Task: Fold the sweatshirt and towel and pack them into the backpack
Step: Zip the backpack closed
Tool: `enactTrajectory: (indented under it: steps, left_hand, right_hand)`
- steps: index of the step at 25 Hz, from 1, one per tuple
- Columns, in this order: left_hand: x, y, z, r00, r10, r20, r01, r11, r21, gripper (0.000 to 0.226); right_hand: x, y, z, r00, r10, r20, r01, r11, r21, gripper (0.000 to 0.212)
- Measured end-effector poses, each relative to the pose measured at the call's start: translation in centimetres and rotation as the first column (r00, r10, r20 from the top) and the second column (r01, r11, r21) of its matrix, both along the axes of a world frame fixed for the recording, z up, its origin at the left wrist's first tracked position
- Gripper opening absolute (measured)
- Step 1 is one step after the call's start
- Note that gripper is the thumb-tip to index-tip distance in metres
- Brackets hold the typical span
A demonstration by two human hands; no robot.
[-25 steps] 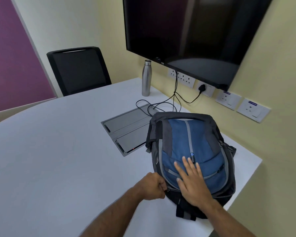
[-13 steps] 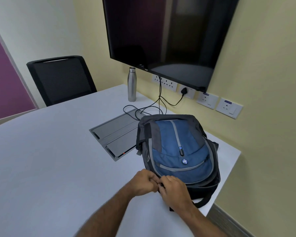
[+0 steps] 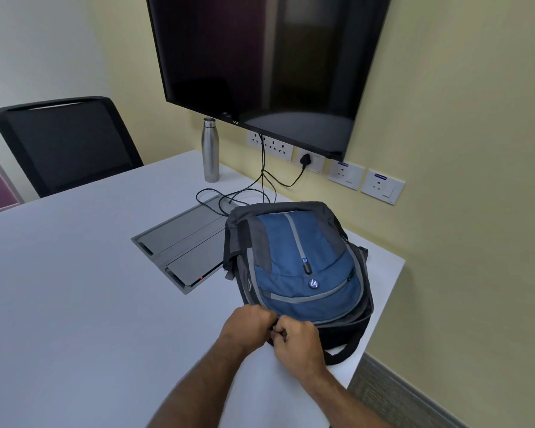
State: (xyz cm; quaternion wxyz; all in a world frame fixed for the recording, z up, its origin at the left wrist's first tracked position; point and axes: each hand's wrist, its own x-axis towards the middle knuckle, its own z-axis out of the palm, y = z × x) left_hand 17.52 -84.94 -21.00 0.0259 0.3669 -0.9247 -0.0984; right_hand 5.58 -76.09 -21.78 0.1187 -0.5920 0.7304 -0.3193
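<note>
Both the left hand [image 3: 250,327] and right hand [image 3: 297,341], fingers curled, pinch the near zip edge of the blue-and-grey fabric backpack [image 3: 294,267], probably zipping; what each grips is hidden, and next seems a steady pull

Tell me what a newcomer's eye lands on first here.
First the blue and grey backpack lying near the white table's right corner, with the left hand and right hand pinching together at its near edge. Then the big dark screen on the wall above, and the steel bottle beneath it.
</note>
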Motion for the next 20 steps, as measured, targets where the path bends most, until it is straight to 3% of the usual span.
enactTrajectory:
  steps: [7,12,20]
  left_hand:
    - [-0.4,-0.5,0.5,0.987,-0.034,0.155,0.039,0.999,-0.03,0.019]
    - [-0.6,-0.8,0.7,0.979,-0.009,0.205,0.009,1.0,0.001,0.019]
    - [-0.6,-0.8,0.7,0.966,0.009,0.26,-0.016,1.0,0.026,0.019]
  right_hand:
    - [-2.4,1.4,-0.1,0.998,-0.039,-0.046,0.038,0.999,-0.019,0.028]
    - [-5.8,2.9,0.8,0.994,-0.099,-0.038,0.099,0.995,-0.003,0.031]
    - [-12.5,5.0,2.4,0.951,-0.262,-0.165,0.272,0.962,0.039,0.038]
